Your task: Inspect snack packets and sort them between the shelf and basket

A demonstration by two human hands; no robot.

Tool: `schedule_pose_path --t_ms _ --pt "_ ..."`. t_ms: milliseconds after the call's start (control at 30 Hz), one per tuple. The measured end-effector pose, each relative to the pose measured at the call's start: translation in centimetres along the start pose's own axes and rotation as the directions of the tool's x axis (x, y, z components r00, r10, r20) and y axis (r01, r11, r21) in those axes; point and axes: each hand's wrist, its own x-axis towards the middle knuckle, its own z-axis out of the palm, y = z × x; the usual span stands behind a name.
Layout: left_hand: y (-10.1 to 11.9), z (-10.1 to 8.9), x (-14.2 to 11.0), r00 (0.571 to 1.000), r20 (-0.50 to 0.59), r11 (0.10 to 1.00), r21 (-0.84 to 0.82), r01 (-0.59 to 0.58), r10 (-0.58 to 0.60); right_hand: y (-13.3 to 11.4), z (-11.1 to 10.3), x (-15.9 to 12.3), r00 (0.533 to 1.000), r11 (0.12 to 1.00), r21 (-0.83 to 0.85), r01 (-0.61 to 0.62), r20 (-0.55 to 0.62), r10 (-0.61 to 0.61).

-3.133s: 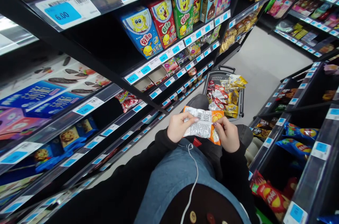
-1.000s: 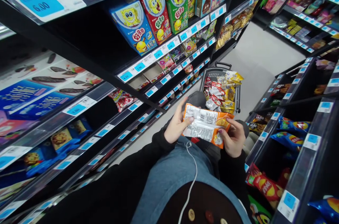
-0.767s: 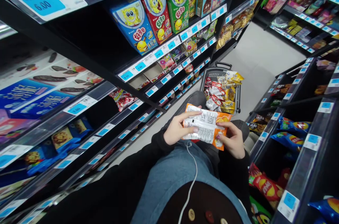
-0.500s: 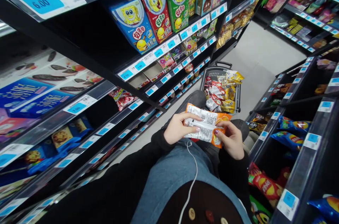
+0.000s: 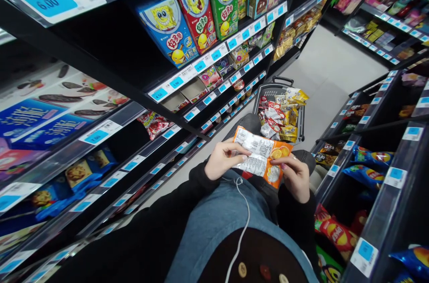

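An orange-and-white snack packet [image 5: 256, 151] lies across my lap with its printed back up and orange-slice pictures towards its right end. My left hand [image 5: 223, 158] holds the packet's left end, thumb on top. At the right end is my right hand [image 5: 296, 176], its index finger stretched over the packet's face and the thumb close by. The lower fingers are partly hidden at the packet's right edge. Just beyond my knees, a grey shopping basket [image 5: 300, 124] holds several small red-and-white and yellow packets [image 5: 290, 115].
Snack shelves [image 5: 214, 57] with boxes and price tags rise on my left. Closer on the right stand shelves with chip bags [image 5: 337, 231]. Pale floor [image 5: 321, 62] runs between them. A white cable [image 5: 246, 225] hangs down over my front.
My right hand has shifted a little right and down, its pinch on the packet's middle loosened. More of the orange end shows, and the packet lies flatter. My left hand stays at its end.
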Motion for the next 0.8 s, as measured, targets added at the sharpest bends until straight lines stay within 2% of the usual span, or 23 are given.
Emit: schedule_pose_path --t_ms 100,167,200,233,300,400,467,533,567,600,633,667,700,733,767,800 --pt "-0.4 0.1 0.2 0.997 -0.064 0.998 -0.047 0.05 -0.053 -0.2 1.3 0.0 0.986 0.994 0.076 -0.079 -0.144 0.089" --pt "-0.8 0.4 0.3 0.987 -0.11 0.977 -0.189 0.097 -0.119 0.1 2.2 0.0 0.956 0.967 0.229 -0.115 -0.238 0.17" --pt "-1.1 0.6 0.3 0.983 -0.106 0.955 -0.275 0.115 -0.149 0.4 2.5 0.0 0.944 0.939 0.317 -0.132 -0.249 0.217" --pt "-1.5 0.7 0.3 0.981 -0.09 0.928 -0.347 0.133 -0.174 0.8 2.8 0.0 0.935 0.904 0.396 -0.161 -0.231 0.267" --pt "-2.4 1.1 0.2 0.977 -0.049 0.894 -0.415 0.17 -0.208 1.9 3.1 -0.1 0.925 0.828 0.499 -0.256 -0.122 0.36" --pt "-4.4 1.6 0.1 0.972 0.014 0.882 -0.417 0.219 -0.235 4.3 3.4 -0.4 0.896 0.745 0.532 -0.402 0.063 0.439" --pt "-6.0 1.3 0.4 0.964 0.095 0.891 -0.366 0.267 -0.25 6.6 3.3 -0.6 0.886 0.742 0.521 -0.421 0.059 0.461" --pt "-7.4 -0.3 1.1 0.957 0.121 0.932 -0.227 0.284 -0.262 9.5 2.5 -0.3 0.881 0.794 0.467 -0.388 -0.064 0.468" --pt "-8.0 -1.7 1.6 0.963 0.071 0.957 -0.113 0.266 -0.259 11.1 1.8 0.1 0.878 0.836 0.407 -0.369 -0.143 0.457" --pt "-8.4 -3.5 2.2 0.975 -0.034 0.975 0.025 0.223 -0.222 12.7 0.9 0.7 0.872 0.873 0.335 -0.354 -0.219 0.437" --pt "-8.7 -5.7 2.8 0.971 -0.194 0.964 0.196 0.178 -0.14 14.3 -0.2 1.4 0.858 0.904 0.253 -0.346 -0.306 0.414" --pt "-8.8 -8.1 3.3 0.933 -0.358 0.914 0.362 0.182 -0.044 15.9 -1.3 2.4 0.841 0.919 0.165 -0.357 -0.371 0.394" --pt "-8.9 -10.6 3.6 0.863 -0.503 0.844 0.483 0.233 0.05 17.3 -2.3 3.5 0.823 0.921 0.094 -0.377 -0.422 0.38" --pt "-8.9 -13.1 3.9 0.776 -0.619 0.776 0.548 0.312 0.125 18.6 -3.2 4.8 0.806 0.914 0.051 -0.403 -0.454 0.381" --pt "-8.9 -15.3 3.9 0.689 -0.702 0.712 0.577 0.4 0.181 19.8 -3.9 6.1 0.793 0.903 0.036 -0.428 -0.464 0.394" --pt "-8.8 -17.2 3.8 0.622 -0.75 0.654 0.59 0.474 0.225 20.7 -4.2 7.6 0.791 0.9 0.035 -0.434 -0.464 0.399"
